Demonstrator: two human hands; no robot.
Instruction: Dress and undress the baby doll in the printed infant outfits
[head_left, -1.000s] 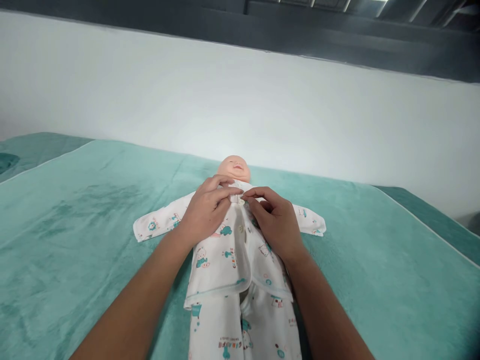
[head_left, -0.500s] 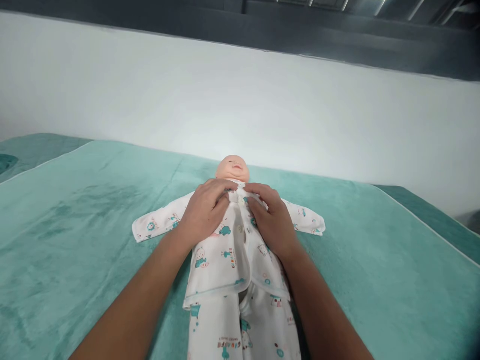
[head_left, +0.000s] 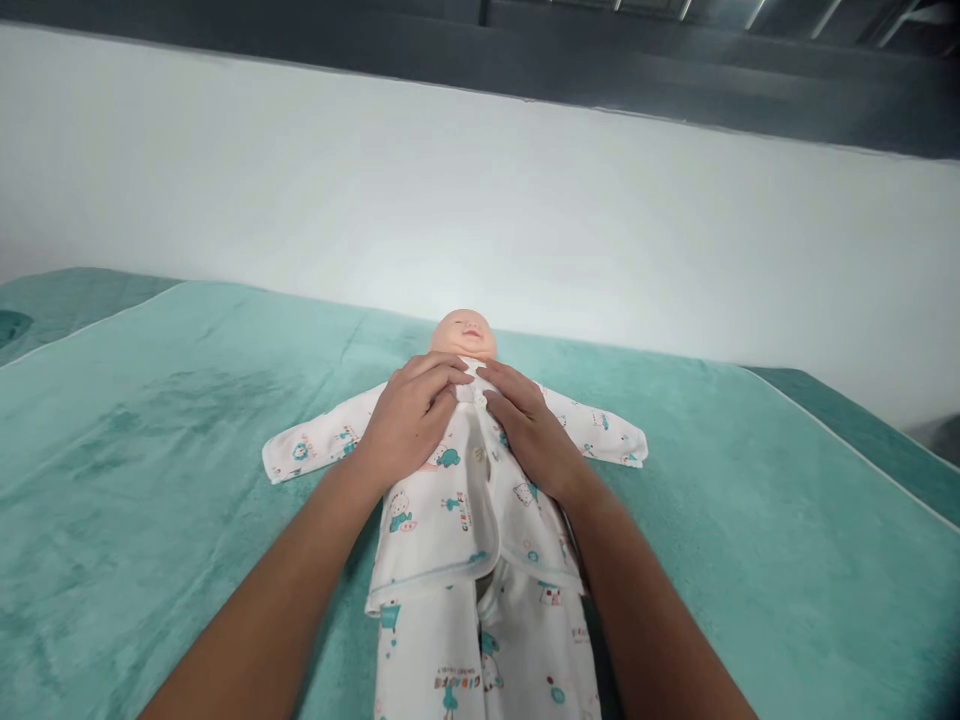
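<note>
A baby doll [head_left: 462, 333] lies on its back, head away from me, dressed in a white printed shirt [head_left: 431, 535] and matching trousers [head_left: 427, 650]. My left hand [head_left: 416, 410] rests on the left side of the shirt's chest, its fingers stretched toward the collar and its thumb apart. Across the front opening, my right hand [head_left: 534, 425] lies on the other side of the chest, fingers extended. Both sets of fingertips come close to the middle, near small buttons [head_left: 481, 398]. Below the chest the shirt's front edges hang apart. The sleeves spread out to both sides.
A teal plush cover [head_left: 187, 450] lies under the doll and reaches to both sides. Behind the doll's head rises a white wall or panel [head_left: 480, 210], with a dark band [head_left: 300, 45] above it.
My right hand's fingers have flattened and spread over the chest, shifting slightly left. My left hand's fingers have parted a little. The doll stays in place.
</note>
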